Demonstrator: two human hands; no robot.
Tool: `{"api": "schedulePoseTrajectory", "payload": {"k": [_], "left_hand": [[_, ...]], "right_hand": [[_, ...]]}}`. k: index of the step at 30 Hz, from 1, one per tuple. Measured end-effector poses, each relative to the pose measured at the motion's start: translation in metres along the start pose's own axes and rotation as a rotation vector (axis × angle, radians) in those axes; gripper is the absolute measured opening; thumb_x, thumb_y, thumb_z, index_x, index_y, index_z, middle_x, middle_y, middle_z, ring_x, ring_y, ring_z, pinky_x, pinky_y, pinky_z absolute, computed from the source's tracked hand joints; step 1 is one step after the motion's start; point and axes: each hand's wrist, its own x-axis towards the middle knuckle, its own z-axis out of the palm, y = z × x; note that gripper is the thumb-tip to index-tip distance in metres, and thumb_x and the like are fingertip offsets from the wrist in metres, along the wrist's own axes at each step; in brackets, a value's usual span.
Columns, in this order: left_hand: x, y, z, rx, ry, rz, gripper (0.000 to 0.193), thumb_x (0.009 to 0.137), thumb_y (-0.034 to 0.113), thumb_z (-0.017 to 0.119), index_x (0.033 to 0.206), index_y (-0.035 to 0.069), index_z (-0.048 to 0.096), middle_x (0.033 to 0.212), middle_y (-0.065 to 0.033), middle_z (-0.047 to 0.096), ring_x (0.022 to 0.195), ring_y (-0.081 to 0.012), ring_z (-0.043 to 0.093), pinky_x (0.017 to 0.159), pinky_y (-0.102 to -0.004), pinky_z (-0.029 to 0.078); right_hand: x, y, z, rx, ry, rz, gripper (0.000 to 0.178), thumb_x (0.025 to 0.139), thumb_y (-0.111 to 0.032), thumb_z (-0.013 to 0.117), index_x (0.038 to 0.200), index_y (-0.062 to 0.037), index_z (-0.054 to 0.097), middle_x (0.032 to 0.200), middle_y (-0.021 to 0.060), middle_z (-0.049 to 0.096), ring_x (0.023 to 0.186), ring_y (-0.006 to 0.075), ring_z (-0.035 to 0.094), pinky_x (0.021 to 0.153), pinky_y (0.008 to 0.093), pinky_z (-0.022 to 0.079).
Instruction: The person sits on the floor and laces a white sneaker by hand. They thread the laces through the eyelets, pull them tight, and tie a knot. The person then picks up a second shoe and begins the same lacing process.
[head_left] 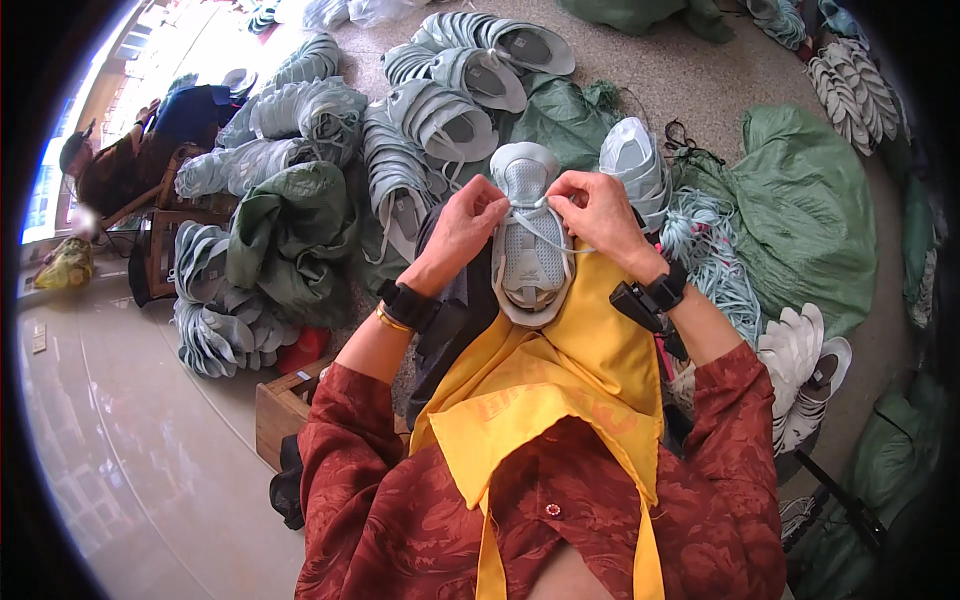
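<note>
A pale grey shoe upper (530, 268) with a mesh front lies on my lap over the yellow apron (610, 320). A light shoelace (541, 236) crosses it near the tongue. At the upper's left edge my left hand (462, 222) pinches the lace between thumb and fingertips. My right hand (600, 218) pinches the lace on the other side, close to the eyelets. The exact spots under the fingertips are hidden. Both wrists carry black strapped devices.
Stacks of nested grey uppers (440, 115) lie ahead and to the left. A bundle of pale blue laces (712, 250) sits at my right, beside a large green sack (805, 215). White uppers (800, 370) stand nearer on that side. A wooden stool (285, 410) is at my left.
</note>
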Motion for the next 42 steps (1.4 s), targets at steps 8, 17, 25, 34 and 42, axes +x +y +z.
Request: {"api": "schedulePoseTrajectory", "payload": {"k": [8, 17, 25, 34, 42], "left_hand": [[0.008, 0.010, -0.009, -0.341, -0.248, -0.187, 0.009, 0.103, 0.015, 0.066, 0.098, 0.013, 0.059, 0.090, 0.0083, 0.055, 0.079, -0.0016, 0.050, 0.070, -0.0195, 0.041], [0.014, 0.015, -0.016, -0.347, -0.373, -0.232, 0.009, 0.103, 0.016, 0.066, 0.100, 0.013, 0.059, 0.089, 0.0102, 0.052, 0.077, 0.0002, 0.047, 0.070, -0.0160, 0.040], [0.023, 0.011, -0.024, -0.309, -0.463, -0.258, 0.012, 0.104, 0.021, 0.064, 0.098, 0.011, 0.059, 0.087, 0.0100, 0.049, 0.075, 0.0000, 0.044, 0.068, -0.0164, 0.040], [0.028, 0.004, -0.028, -0.174, -0.484, -0.148, 0.021, 0.103, 0.024, 0.065, 0.095, 0.006, 0.060, 0.085, 0.0063, 0.053, 0.078, -0.0030, 0.047, 0.071, -0.0200, 0.042], [0.023, 0.006, -0.030, -0.120, -0.493, -0.063, 0.017, 0.101, 0.022, 0.066, 0.095, 0.008, 0.060, 0.087, 0.0070, 0.054, 0.079, -0.0031, 0.049, 0.070, -0.0202, 0.041]], "right_hand": [[0.010, 0.012, -0.010, 0.317, -0.277, 0.149, 0.007, 0.095, -0.010, 0.067, 0.096, -0.0037, 0.068, 0.078, -0.0037, 0.065, 0.070, 0.0053, 0.062, 0.063, 0.0213, 0.053], [0.037, 0.026, -0.021, 0.407, -0.638, 0.106, 0.015, 0.102, -0.019, 0.060, 0.092, -0.0092, 0.056, 0.081, -0.0058, 0.054, 0.071, 0.0044, 0.053, 0.066, 0.0213, 0.047], [0.042, 0.022, -0.023, 0.350, -0.708, 0.090, 0.018, 0.102, -0.020, 0.058, 0.090, -0.0090, 0.053, 0.080, -0.0051, 0.052, 0.072, 0.0059, 0.053, 0.067, 0.0232, 0.048], [0.050, 0.008, -0.026, 0.104, -0.717, 0.086, 0.022, 0.101, -0.018, 0.056, 0.084, -0.0055, 0.052, 0.075, -0.0019, 0.054, 0.068, 0.0083, 0.057, 0.064, 0.0259, 0.050], [0.038, 0.004, -0.023, 0.065, -0.598, 0.076, 0.023, 0.101, -0.019, 0.054, 0.083, -0.0041, 0.052, 0.072, -0.0009, 0.055, 0.065, 0.0094, 0.058, 0.062, 0.0276, 0.049]]}}
